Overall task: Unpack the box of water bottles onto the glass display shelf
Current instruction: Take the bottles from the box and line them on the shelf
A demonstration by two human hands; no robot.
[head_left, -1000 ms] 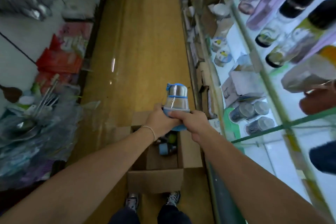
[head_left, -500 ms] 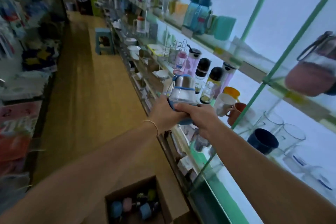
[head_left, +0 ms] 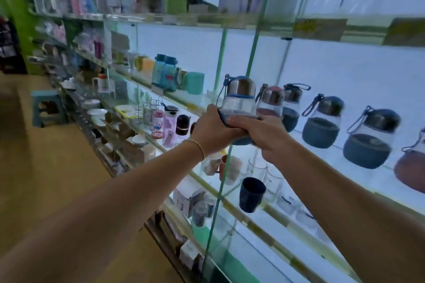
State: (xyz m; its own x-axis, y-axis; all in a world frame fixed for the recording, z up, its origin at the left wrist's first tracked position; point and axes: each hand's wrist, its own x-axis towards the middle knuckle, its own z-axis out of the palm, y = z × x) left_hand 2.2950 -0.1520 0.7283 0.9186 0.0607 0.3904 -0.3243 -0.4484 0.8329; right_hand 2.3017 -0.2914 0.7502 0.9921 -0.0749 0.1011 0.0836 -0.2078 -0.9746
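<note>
The left hand (head_left: 213, 132) from 9 o'clock and the right hand (head_left: 264, 139) from 4 o'clock both curl their fingers round the blue-sleeved base of the water bottle (head_left: 239, 99). It is held upright, steel lid up, level with the glass display shelf (head_left: 333, 167). A pink bottle (head_left: 271, 101) stands just beside it at 3 o'clock, heading a row of dark blue bottles (head_left: 320, 122) toward 4 o'clock, and a dark cup (head_left: 251, 194) sits on the shelf below at 6 o'clock.

The left hand (head_left: 213, 131) and the right hand (head_left: 264, 135) together gripped the sleeved base of 1 steel-capped water bottle (head_left: 239, 101), held upright. Right of that bottle, similar bottles (head_left: 322, 122) stood in a row on the glass display shelf (head_left: 340, 146). Below the bottle stood a dark cup (head_left: 251, 194); far to its left, a blue stool (head_left: 47, 108).
</note>
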